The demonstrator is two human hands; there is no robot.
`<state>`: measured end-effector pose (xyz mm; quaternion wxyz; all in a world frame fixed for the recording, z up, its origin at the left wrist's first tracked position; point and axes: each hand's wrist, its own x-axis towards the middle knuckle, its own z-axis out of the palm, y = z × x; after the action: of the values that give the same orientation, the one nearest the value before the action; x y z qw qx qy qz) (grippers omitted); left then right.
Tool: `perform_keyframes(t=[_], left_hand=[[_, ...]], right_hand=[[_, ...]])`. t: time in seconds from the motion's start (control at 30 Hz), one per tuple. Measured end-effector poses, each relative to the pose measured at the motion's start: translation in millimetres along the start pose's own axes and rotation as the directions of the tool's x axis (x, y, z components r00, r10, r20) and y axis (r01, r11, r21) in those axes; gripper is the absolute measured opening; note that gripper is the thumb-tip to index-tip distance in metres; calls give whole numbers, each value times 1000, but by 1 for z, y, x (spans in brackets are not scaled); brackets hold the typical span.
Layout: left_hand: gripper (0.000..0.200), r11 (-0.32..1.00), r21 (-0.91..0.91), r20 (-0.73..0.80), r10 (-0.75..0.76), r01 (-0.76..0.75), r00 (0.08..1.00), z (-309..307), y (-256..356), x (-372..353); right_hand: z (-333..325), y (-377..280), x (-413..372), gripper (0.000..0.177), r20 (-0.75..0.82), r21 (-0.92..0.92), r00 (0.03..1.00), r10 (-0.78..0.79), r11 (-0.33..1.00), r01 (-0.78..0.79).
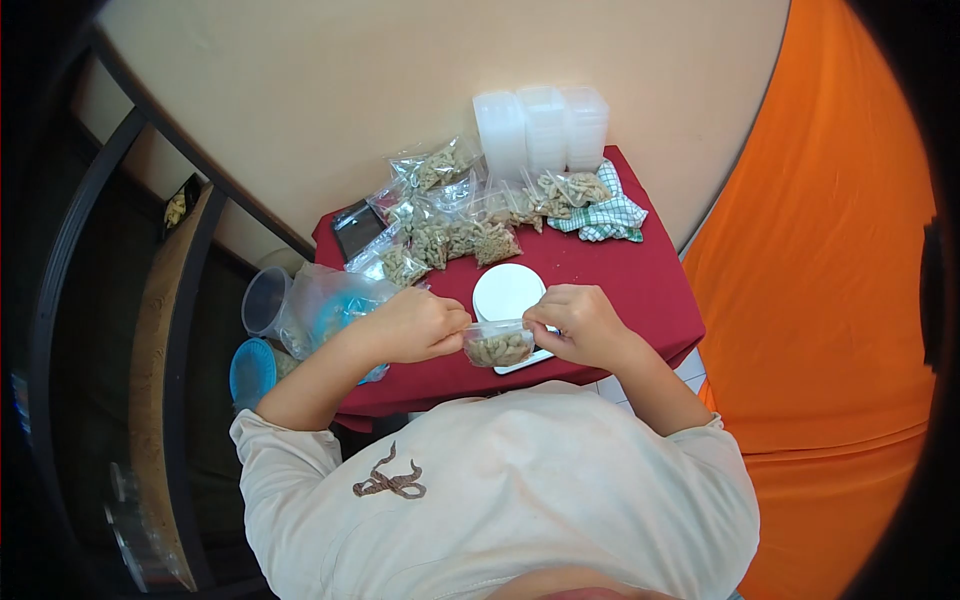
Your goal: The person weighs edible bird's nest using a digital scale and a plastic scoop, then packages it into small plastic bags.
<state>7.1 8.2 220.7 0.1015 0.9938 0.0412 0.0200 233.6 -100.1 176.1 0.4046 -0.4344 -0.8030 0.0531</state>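
Note:
Between my two hands hangs a clear plastic bag point(499, 350) with pale, finger-like snack pieces in its lower part. My left hand point(425, 325) pinches the bag's top edge at one corner. At the opposite corner, the fingers of my right hand point(575, 322) are closed on the same edge. The bag is held up in front of my chest, over the near side of the table. Just beyond it is a white kitchen scale point(508, 292) with a round plate, its front part mostly hidden by the bag and my right hand.
Several filled bags point(450, 235) lie across the back of the red-covered table point(600, 300). Stacks of clear plastic containers point(540, 130) stand behind a checked cloth point(615, 212). At left are a large plastic bag point(335, 295), a clear tub point(265, 302) and a blue basket point(252, 372).

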Motion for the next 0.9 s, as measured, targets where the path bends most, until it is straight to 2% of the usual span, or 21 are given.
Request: perform_keyframes(t=[0.23,0.3,0.5,0.73,0.9], left_hand=[[12,994,60,-1,-95,95,995,-4,15,13],[14,980,174,-1,-102,100,995,-2,20,21],[17,951,285,36,-134,119,990,2,31,44],[17,962,251,48,-126,110,991,4,46,70],[17,972,216,-11,-90,90,996,13,55,90]], right_hand=[[-8,9,-2,6,-8,46,1000,-1,999,1],[-12,10,-2,7,-5,44,1000,-6,999,6],[-21,17,-4,6,-42,66,999,-16,998,19],[-31,24,-10,4,11,156,999,34,987,-35],[-35,30,-17,3,19,152,1000,-22,988,18]])
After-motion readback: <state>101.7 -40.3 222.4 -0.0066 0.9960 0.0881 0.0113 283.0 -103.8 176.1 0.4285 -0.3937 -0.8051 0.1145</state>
